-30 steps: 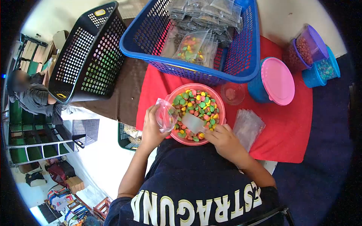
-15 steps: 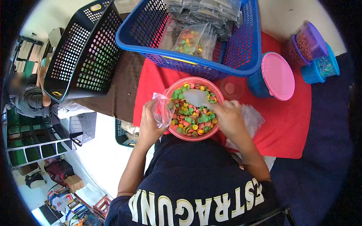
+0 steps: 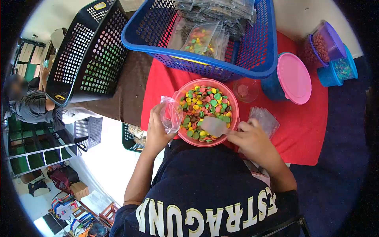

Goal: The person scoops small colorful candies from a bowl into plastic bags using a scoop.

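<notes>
A pink bowl (image 3: 235, 114) full of small green, yellow, red and brown discs (image 3: 203, 104) stands on the red cloth (image 3: 304, 134). At its left rim my left hand (image 3: 157, 128) is closed on a clear plastic bag (image 3: 170, 114), its mouth open and tilted toward the bowl. From the right, my right hand (image 3: 252, 138) grips the handle of a translucent scoop (image 3: 214, 126), whose blade rests on the discs near the bowl's front. Just beyond my right hand lie flat clear bags (image 3: 265, 120).
Behind the bowl stands a blue basket (image 3: 197, 63) of filled packets (image 3: 203, 39). A pink-lidded tub (image 3: 294, 78), purple (image 3: 331, 41) and turquoise containers (image 3: 341, 71) and a small clear dish (image 3: 245, 91) are to the right. A black basket (image 3: 89, 55) and another person (image 3: 33, 102) are left.
My right hand has moved down and slightly right, bringing the scoop from the bowl's back to its front. The left hand with the bag has hardly moved.
</notes>
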### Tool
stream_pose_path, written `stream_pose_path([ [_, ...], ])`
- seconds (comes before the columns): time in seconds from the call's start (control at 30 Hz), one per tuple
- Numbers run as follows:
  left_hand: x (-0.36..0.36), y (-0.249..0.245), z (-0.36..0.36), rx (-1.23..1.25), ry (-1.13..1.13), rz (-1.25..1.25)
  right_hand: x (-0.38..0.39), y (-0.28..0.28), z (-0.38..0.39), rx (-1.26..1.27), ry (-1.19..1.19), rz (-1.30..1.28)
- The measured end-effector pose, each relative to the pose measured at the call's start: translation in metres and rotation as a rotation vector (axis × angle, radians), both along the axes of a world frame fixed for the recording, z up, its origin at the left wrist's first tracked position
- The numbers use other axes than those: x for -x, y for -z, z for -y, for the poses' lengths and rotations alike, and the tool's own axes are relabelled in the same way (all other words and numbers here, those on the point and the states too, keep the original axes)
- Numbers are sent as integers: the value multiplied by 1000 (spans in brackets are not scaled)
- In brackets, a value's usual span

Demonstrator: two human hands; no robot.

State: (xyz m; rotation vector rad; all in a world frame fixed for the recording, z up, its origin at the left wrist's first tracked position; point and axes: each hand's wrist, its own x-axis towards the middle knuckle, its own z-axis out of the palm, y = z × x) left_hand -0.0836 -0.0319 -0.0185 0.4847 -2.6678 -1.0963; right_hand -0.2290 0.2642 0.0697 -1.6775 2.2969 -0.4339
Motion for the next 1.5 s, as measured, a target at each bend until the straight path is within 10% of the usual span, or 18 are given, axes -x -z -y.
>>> stream_pose_path([
  [0.33,-1,1,-3,9,-10,-22,28,35,51,303,223,-221],
  [1.0,-6,1,-1,-33,-24,10,0,-32,21,-67,110,40],
  [1.23,-8,9,2,-17,1,68,19,20,77,173,221,-62],
  [1.5,-10,11,3,-57,-17,74,-10,36,67,94,-90,-74],
])
